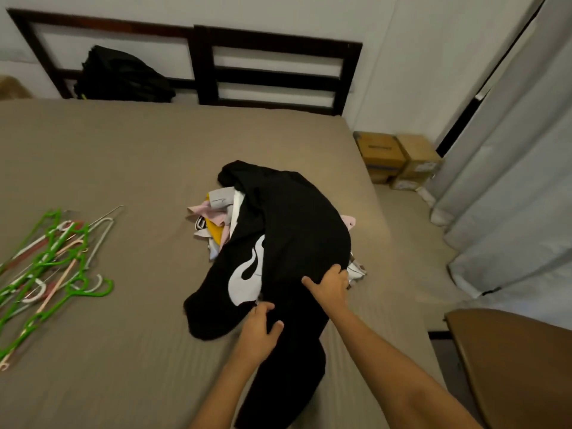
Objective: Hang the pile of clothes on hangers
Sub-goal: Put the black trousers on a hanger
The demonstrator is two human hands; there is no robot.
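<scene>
While the black top (288, 230) lies spread over the pile of clothes (216, 221) on the right half of the bed (139, 156), both hands hold its near part. The right hand (329, 287) curls its fingers into the cloth at the right side of the heap. The left hand (258, 328) pinches a fold a little nearer and to the left. The top has a white flame shape on it. Bits of pink, yellow, grey and white clothes poke out from under it on the left.

The hangers (58, 264) lie in a messy bunch well apart, at the left edge of the bed. A black bag (123, 75) leans on the headboard at the far side, and brown boxes (399, 159) sit on the floor to the right.

If the top is pulled up fast, it could drag the small clothes along, and some might slide off the right side of the bed. The hangers look hooked into each other, so lifting one may bring up more.

It is hard to tell where the neck and sleeves of the top are, because it is all dark and bunched. Its near end is cut off at the bottom of the view. How many clothes lie under it stays hidden. The hangers are blurry and partly cut off at the left.
</scene>
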